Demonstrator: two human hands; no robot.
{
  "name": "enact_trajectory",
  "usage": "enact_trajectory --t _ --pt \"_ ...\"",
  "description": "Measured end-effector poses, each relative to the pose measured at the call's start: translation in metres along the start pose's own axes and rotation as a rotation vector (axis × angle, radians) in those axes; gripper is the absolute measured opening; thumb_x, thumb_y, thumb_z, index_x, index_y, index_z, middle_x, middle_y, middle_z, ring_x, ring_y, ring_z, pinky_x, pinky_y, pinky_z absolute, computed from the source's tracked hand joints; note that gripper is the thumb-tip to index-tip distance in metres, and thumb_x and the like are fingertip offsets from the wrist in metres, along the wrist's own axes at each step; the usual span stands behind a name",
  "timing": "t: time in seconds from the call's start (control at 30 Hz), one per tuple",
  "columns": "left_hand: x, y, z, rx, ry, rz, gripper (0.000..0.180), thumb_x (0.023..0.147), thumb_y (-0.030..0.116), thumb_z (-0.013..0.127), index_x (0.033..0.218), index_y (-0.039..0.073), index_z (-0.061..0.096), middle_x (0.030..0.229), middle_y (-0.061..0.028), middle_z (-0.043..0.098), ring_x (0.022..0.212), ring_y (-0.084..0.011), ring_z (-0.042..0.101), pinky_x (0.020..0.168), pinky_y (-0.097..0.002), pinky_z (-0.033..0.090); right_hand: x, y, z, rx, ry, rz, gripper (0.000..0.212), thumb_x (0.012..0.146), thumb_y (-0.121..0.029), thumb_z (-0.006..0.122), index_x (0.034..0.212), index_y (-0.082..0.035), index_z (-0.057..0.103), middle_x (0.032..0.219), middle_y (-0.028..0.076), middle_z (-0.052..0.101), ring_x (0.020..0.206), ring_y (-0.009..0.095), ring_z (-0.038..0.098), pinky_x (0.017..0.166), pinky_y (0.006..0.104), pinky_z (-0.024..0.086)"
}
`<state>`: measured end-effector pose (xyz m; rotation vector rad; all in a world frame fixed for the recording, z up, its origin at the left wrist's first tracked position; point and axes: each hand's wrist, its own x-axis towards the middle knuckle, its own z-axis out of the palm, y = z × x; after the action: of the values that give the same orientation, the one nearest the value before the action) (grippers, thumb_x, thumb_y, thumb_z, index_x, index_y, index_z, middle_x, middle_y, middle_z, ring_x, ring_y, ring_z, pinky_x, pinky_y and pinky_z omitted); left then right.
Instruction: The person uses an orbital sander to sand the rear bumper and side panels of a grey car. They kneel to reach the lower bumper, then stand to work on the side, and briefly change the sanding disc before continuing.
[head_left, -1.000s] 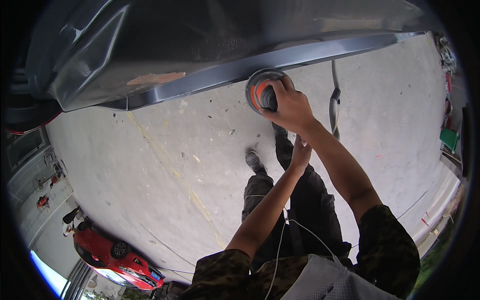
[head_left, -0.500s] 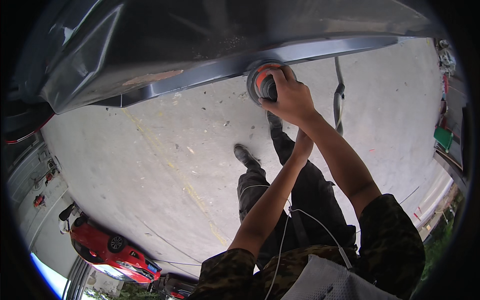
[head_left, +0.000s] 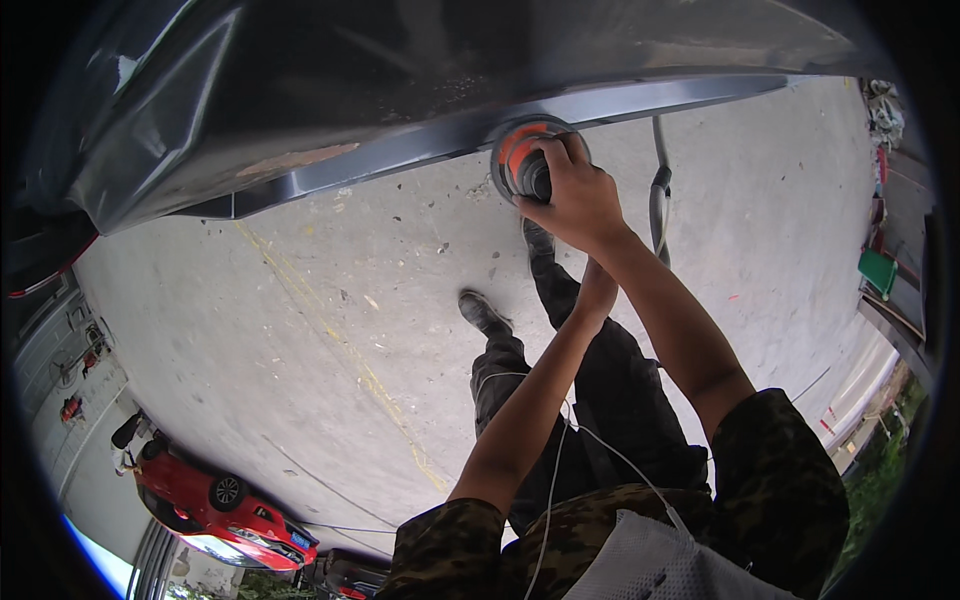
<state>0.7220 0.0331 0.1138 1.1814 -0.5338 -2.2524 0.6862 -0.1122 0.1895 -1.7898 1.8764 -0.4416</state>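
Observation:
My right hand (head_left: 578,195) is closed round the dark grip of a round orange-and-grey sander (head_left: 520,148). The sander's disc is against or very near the glossy lower edge strip (head_left: 400,150) of a dark grey car body panel (head_left: 330,80); contact is hard to make out. To the left along that edge, the panel has a brownish worn patch (head_left: 298,158). My left hand (head_left: 600,288) reaches up beneath the right forearm, its fingers hidden there, so I cannot see what it holds.
A grey hose (head_left: 660,190) hangs to the right of my hands. My legs and dark shoes (head_left: 485,312) stand on the concrete floor (head_left: 300,350), below the panel. A red car (head_left: 220,505) is parked at the lower left. A green bin-like object (head_left: 877,270) is at the right edge.
The whole view has shifted slightly left. The sander, still in my right hand, sits marginally higher and farther right against the panel edge. The left hand stays under the right forearm.

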Motion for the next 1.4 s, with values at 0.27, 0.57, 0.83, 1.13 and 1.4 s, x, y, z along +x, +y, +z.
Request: enact_trajectory --t 0.27,0.57,0.83,1.13,1.4 --pt "0.008 -0.016 0.007 0.059 -0.033 0.032 0.049 0.109 0.025 0.058 0.147 0.000 0.039 0.136 -0.0061 0.052 0.125 -0.0140 0.049 0.106 -0.0307 0.041 -0.004 0.009 -0.007 -0.027 -0.035 0.041 0.069 0.075 -0.032 0.084 0.133 -0.010 0.054 0.130 0.016 0.060 0.094 0.038 0.074 0.076 0.0471 0.064" --pt "0.006 -0.004 0.007 0.023 0.031 0.086 0.023 0.110 0.020 0.056 0.125 0.003 0.059 0.116 -0.0022 0.061 0.109 -0.0108 0.055 0.093 -0.0300 0.047 0.000 0.008 -0.004 -0.020 0.021 0.017 0.067 0.073 -0.030 0.084 0.130 -0.009 0.055 0.125 0.014 0.061 0.088 0.037 0.075 0.073 0.0452 0.065" --pt "0.013 -0.013 -0.004 0.018 -0.042 0.045 0.054 0.110 0.023 0.055 0.152 -0.002 0.034 0.145 -0.0125 0.050 0.135 -0.0197 0.047 0.113 -0.0336 0.038 0.007 0.000 0.000 -0.008 -0.094 -0.011 0.073 0.077 -0.035 0.086 0.136 -0.010 0.051 0.134 0.017 0.058 0.096 0.039 0.075 0.080 0.0469 0.064" --pt "0.009 -0.016 0.005 0.060 -0.035 0.033 0.050 0.109 0.021 0.057 0.150 -0.004 0.042 0.143 -0.0118 0.054 0.133 -0.0192 0.049 0.113 -0.0331 0.040 -0.002 0.007 -0.008 -0.008 -0.030 0.009 0.069 0.074 -0.031 0.084 0.132 -0.010 0.054 0.131 0.013 0.060 0.096 0.035 0.075 0.075 0.0454 0.064" --pt "0.001 0.009 -0.001 0.098 -0.026 -0.002 0.038 0.108 0.024 0.058 0.136 -0.002 0.054 0.127 -0.0091 0.062 0.120 -0.0167 0.055 0.104 -0.0338 0.045 -0.001 0.003 0.002 0.019 -0.011 -0.014 0.069 0.073 -0.031 0.084 0.132 -0.009 0.054 0.126 0.015 0.060 0.094 0.035 0.074 0.072 0.0444 0.064"
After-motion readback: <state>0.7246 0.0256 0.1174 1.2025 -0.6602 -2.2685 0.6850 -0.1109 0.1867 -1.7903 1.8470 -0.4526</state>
